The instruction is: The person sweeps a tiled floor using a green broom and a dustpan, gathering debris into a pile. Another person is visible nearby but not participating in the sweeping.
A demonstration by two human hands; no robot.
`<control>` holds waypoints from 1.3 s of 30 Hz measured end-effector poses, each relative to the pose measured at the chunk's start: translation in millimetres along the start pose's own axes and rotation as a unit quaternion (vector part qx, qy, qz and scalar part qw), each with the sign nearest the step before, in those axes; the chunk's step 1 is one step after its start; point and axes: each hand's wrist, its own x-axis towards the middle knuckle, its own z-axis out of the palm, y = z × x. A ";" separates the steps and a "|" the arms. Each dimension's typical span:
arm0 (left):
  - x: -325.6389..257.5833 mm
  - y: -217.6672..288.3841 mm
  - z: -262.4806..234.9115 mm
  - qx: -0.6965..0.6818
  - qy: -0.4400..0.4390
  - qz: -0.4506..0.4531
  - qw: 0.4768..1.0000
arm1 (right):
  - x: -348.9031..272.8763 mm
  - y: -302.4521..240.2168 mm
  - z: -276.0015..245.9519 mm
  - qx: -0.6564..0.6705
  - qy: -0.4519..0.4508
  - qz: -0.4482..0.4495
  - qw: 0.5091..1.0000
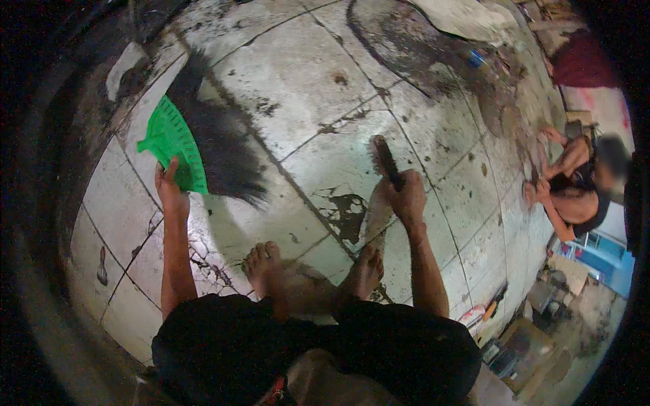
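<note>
My left hand [172, 189] grips the lower edge of a green fan-shaped plastic broom head [172, 143], thumb over its face. Long black bristles [220, 139] spread from the head toward the right, their tips near the tiled floor. In my right hand [406, 196] is a dark narrow brush [384, 160], fingers wrapped round its handle. The brush points away from me, with short bristles along its left side. A gap of floor lies between the brush and the broom's bristles.
Cracked, stained floor tiles [318, 176] stretch ahead of my bare feet. At the right another person [575, 183] crouches. Beyond the right tiles lie boxes and clutter [535, 338]; a pale sack [467, 20] and dark debris [413, 51] are at the far side.
</note>
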 end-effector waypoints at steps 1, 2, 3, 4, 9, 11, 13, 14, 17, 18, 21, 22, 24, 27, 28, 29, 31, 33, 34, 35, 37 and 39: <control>0.5 1.6 -5.0 0.000 0.021 0.016 1.000 | 6.8 -2.6 0.9 0.073 -0.034 0.023 0.997; 3.3 0.3 -9.0 -0.003 0.037 0.029 0.999 | 13.3 1.4 -3.0 0.141 -0.065 0.050 0.987; 8.0 -1.8 -20.1 -0.001 0.049 0.028 0.998 | 20.6 4.1 -5.8 0.206 -0.100 0.075 0.970; 14.3 -4.1 -32.9 0.000 0.060 0.027 0.998 | 28.1 4.8 -7.3 0.258 -0.143 0.079 0.952; 4.5 -13.5 -45.9 0.088 0.105 0.111 0.984 | 52.5 -54.2 -70.0 0.213 -0.141 -0.130 0.958; -7.4 -14.3 -35.4 0.151 0.143 0.139 0.968 | 59.0 -79.1 -88.1 0.174 -0.180 -0.168 0.953; -4.3 -26.3 -48.3 0.191 0.142 0.172 0.956 | 59.1 -108.5 -91.4 0.119 -0.169 -0.260 0.943; 0.6 -30.1 -47.1 0.187 0.141 0.182 0.955 | 62.8 -114.9 -81.7 0.157 -0.137 -0.371 0.905; -0.4 -28.7 -35.7 0.222 0.134 0.205 0.944 | 60.1 -148.8 -35.1 0.156 -0.082 -0.386 0.906; -2.4 -24.3 -33.3 0.245 0.137 0.214 0.936 | 57.2 -153.3 -7.6 0.163 -0.046 -0.395 0.903; -5.2 -20.5 -26.7 0.255 0.139 0.221 0.931 | 23.4 -175.4 34.2 0.148 -0.056 -0.308 0.938; -6.6 -21.4 -27.0 0.250 0.139 0.220 0.933 | 13.7 -181.5 42.1 0.136 -0.080 -0.258 0.953; -4.0 -26.0 -32.6 0.245 0.146 0.233 0.930 | 11.3 -200.2 51.3 0.142 -0.022 -0.306 0.941; -2.4 -26.5 -30.4 0.271 0.146 0.244 0.920 | 50.5 -238.1 48.4 0.109 0.000 -0.295 0.949; -2.9 -25.3 -26.9 0.285 0.146 0.246 0.915 | 71.2 -252.8 46.6 0.102 0.017 -0.302 0.948; -2.1 -24.7 -27.4 0.282 0.149 0.233 0.919 | 82.2 -263.5 46.4 0.096 0.034 -0.311 0.945; -2.4 -24.1 -28.2 0.276 0.156 0.205 0.926 | 79.3 -256.4 46.5 0.151 0.019 -0.331 0.931; -4.3 -25.0 -30.5 0.286 0.159 0.216 0.920 | 43.5 -225.0 56.2 0.171 -0.010 -0.360 0.917; -4.9 -25.2 -30.1 0.291 0.159 0.223 0.917 | 39.7 -218.6 59.1 0.145 -0.001 -0.367 0.919; -4.6 -24.4 -29.8 0.286 0.157 0.222 0.919 | 36.1 -212.3 63.0 0.118 0.008 -0.373 0.920; -6.5 -23.7 -27.5 0.275 0.141 0.212 0.927 | 55.9 -220.8 62.4 0.111 0.035 -0.371 0.921; -6.8 -19.5 -23.3 0.252 0.132 0.200 0.938 | 94.4 -252.6 53.3 0.124 0.060 -0.337 0.931</control>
